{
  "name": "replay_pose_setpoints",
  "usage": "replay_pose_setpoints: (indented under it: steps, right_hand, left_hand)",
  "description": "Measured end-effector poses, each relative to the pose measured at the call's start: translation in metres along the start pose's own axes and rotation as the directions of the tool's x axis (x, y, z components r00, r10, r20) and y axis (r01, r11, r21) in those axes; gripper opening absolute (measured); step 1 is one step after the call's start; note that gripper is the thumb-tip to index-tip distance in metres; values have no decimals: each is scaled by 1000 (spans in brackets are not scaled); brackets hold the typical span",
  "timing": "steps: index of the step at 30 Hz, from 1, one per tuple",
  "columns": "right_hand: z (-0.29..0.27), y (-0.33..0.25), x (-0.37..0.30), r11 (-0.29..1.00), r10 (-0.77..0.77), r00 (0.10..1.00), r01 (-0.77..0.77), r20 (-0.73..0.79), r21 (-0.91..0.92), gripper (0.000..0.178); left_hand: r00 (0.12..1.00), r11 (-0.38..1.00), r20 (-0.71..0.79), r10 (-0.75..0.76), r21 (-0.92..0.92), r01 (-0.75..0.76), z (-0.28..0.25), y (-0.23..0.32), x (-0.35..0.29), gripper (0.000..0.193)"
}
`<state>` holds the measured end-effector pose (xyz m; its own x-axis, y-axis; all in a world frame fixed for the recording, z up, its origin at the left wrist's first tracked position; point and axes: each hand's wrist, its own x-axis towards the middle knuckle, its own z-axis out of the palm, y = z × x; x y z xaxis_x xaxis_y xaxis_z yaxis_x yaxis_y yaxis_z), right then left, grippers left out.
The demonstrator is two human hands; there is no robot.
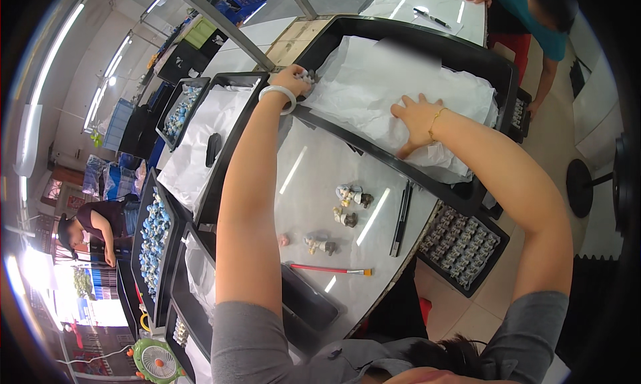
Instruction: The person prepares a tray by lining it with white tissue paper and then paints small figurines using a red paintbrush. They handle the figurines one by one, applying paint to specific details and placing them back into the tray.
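My left hand, with a white bangle on its wrist, reaches to the left corner of a large black tray. Its fingers are closed round small grey pieces, too small to make out exactly. White sheets of paper line the tray. My right hand, wearing a thin gold bracelet, lies on the paper with its fingers spread and holds nothing. On the table in front of the tray are small painted figurines, a smaller figurine and another figurine.
A red paintbrush and dark pen-like tools lie on the table. Paper-lined trays and trays of blue pieces stand left. A tray of figurines sits lower right. Two other people are nearby.
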<state>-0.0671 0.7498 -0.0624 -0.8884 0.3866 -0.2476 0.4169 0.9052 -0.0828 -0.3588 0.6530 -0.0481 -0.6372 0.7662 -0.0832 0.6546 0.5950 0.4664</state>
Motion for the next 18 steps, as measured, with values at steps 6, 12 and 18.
replay_pose_setpoints:
  steps: [6, 12, 18]
  right_hand:
    - [5, 71, 64, 852, -150, 979, 199, -138, 484, 41]
    - [22, 133, 66, 39, 112, 974, 195, -199, 980, 30]
    - [4, 99, 30, 302, 71, 986, 123, -151, 945, 20]
  left_hand:
    - [931, 951, -265, 250, -112, -287, 7, -32, 8, 40]
    - [941, 985, -296, 162, 103, -137, 16, 2, -22, 38]
    - [922, 988, -357, 154, 41, -149, 17, 6, -37, 32]
